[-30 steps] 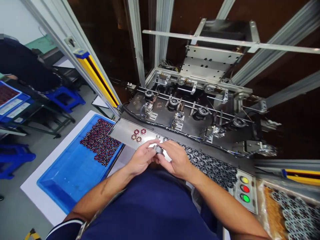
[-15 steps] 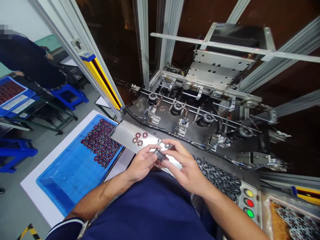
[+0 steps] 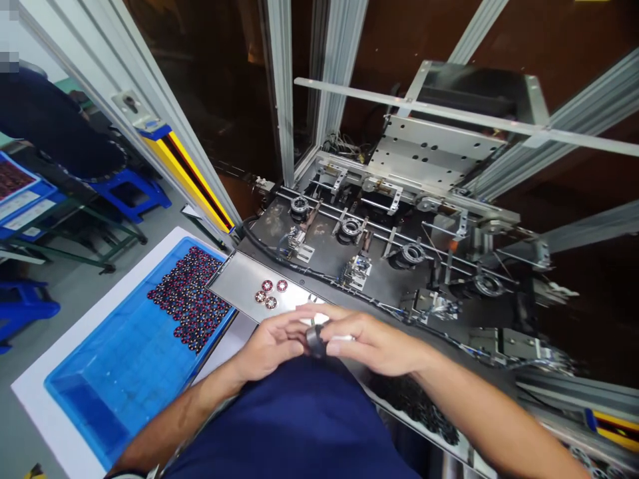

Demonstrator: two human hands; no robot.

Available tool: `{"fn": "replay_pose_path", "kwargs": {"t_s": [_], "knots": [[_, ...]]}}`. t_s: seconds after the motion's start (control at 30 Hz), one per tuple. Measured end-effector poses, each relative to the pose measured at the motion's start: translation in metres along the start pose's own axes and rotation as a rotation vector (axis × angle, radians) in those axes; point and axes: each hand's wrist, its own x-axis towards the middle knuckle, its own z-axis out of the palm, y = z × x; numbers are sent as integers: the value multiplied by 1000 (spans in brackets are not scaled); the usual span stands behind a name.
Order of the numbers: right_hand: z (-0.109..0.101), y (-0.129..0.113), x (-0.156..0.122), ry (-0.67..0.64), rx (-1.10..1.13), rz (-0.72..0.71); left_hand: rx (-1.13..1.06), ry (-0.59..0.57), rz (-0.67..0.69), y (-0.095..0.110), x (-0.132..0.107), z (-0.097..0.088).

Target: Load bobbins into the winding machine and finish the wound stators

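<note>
Close in front of my body, a dark grey ring-shaped part (image 3: 315, 340) is held between both hands. My left hand (image 3: 272, 344) has its fingers curled against the ring's left side, with the thumb nearer me. My right hand (image 3: 367, 340) pinches the right side with thumb and fingers. A pale, shiny strip shows between the right fingers; whether it is a held thing or the tray behind cannot be made out. Beyond the hands lies a metal tray (image 3: 239, 276), bearing several small round red-and-metal cores (image 3: 267, 286).
A blue bin (image 3: 124, 366) at left holds many such cores. Ahead stands a machine bed (image 3: 324, 246) with ring-topped fixtures (image 3: 351, 227), framed by aluminium posts and a yellow light barrier (image 3: 187, 176). Dark rings (image 3: 419, 406) lie right of me. A person (image 3: 54, 126) is at far left.
Both hands have come closer to my body, and the ring has been turned so its rounded edge faces me. The right hand lies flatter across it. The camera view has shifted slightly.
</note>
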Motion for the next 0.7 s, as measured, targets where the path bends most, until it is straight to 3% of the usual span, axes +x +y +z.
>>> {"fn": "replay_pose_path", "kwargs": {"t_s": [0.13,0.2,0.27,0.33,0.43,0.7], "knots": [[-88,53,19,203,-454,150,369,619,162,-29,22,-58],[-133,91,30,295,-650,276,477,843,189,-52,32,-91],[-166,125,38,328,-705,347,569,972,186,-75,39,-117],[-182,151,44,325,-719,390,641,1032,173,-94,41,-132],[-185,172,46,294,-731,429,722,1051,155,-109,40,-138],[-181,191,48,265,-756,491,836,1042,139,-112,41,-138]]}}
